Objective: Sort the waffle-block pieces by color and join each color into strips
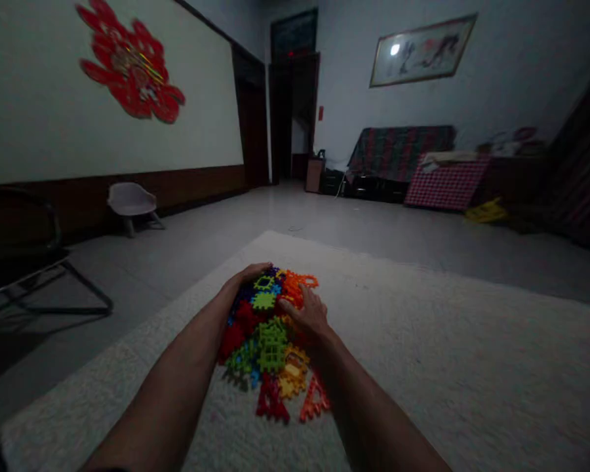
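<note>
Steadying the pile (273, 341) well seemed to call for light, broad palms set low against the rug (423, 341), so that no loose piece slipped out. It lay between both hands: the left hand (254, 271) at its far left edge, its grip impossible to tell; the right hand (312, 311) over its right side, thumb and fingers apart.

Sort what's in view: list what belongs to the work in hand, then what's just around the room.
In the work:
- pile of colourful plastic pieces
- left hand, at the pile
- right hand, at the pile
- pale rug, under the pile

Just around:
- small pale chair
- framed picture
- red wall decoration
- yellow item on the floor
</note>
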`<state>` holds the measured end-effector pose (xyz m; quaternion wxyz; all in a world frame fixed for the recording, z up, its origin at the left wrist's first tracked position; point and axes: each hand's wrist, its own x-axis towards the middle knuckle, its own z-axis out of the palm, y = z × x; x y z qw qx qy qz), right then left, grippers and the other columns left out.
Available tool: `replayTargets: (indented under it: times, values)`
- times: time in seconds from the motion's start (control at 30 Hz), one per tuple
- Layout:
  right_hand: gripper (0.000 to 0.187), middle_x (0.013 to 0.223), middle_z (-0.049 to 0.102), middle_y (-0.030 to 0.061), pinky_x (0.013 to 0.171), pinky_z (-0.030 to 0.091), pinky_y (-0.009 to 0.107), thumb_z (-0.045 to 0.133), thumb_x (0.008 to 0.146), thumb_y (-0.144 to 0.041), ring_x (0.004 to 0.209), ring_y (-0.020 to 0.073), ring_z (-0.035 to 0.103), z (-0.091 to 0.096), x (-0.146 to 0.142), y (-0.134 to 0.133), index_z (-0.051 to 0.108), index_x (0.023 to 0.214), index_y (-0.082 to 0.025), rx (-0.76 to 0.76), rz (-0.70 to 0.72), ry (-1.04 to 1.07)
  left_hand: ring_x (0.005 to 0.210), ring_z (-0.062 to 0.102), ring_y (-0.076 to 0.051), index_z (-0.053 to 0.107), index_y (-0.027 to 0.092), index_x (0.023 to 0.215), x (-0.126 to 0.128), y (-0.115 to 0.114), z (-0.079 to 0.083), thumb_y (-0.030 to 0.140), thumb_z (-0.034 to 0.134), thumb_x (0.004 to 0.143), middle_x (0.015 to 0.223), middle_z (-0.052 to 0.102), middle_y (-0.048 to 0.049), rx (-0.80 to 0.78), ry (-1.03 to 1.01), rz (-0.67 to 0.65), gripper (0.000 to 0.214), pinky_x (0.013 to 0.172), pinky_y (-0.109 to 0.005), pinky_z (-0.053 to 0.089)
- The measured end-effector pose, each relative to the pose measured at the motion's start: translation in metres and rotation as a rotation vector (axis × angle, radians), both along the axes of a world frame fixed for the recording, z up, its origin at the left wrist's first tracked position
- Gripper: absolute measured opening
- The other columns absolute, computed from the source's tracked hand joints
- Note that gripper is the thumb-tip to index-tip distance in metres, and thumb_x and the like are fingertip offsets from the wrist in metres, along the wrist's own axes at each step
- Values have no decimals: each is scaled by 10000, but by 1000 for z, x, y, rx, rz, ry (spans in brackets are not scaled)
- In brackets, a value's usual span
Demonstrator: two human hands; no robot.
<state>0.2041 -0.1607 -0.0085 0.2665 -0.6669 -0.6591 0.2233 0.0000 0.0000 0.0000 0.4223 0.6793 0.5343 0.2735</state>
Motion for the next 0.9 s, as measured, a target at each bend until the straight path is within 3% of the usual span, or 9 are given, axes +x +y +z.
replayTargets:
  times: [0.13,0.23,0.43,0.57,0.7,0.9]
  values:
    - [806,1498,460,163,1148,272,504,632,805,-544,1401,327,396,-8,0,-3,413,1477,-156,110,14,40,1244,561,-303,738,208,1060,9,-10,4,627,599,723,1164,738,-45,7,-92,-84,555,1084,-379,407]
    - [769,1386,574,140,1106,359,481,679,758,-497,1304,312,514,-11,-1,-7,461,1428,-188,169,-8,183,1236,573,-306,702,215,1154,18,-19,6,605,634,715,1177,733,-52,-14,-234,-129,591,1074,-402,412]
    - [671,1338,610,117,1050,459,430,681,728,-423,1230,271,582,-21,-3,-18,511,1339,-202,354,-110,543,1168,616,-325,673,160,1187,43,-39,12,667,621,727,1159,733,-114,-151,-442,-176,686,1036,-442,423]
    - [587,1295,638,123,1066,450,430,644,749,-411,1203,252,598,-30,-2,-23,546,1283,-187,494,-198,680,1099,653,-292,639,155,1219,54,-51,18,647,533,823,1112,745,-119,-181,-525,-91,640,966,-420,468]
    - [516,1240,664,120,1053,454,444,625,749,-425,1158,252,617,-30,4,-25,589,1201,-178,516,-275,808,912,701,-233,640,132,1174,72,-60,28,524,489,905,1000,751,-126,-270,-593,15,499,830,-344,523]
    - [440,1107,705,87,965,495,388,635,706,-418,1045,229,645,-23,29,-36,648,1076,-180,497,-362,959,693,664,-165,650,136,1111,130,-73,38,457,520,913,832,731,-82,-353,-561,38,399,720,-278,527]
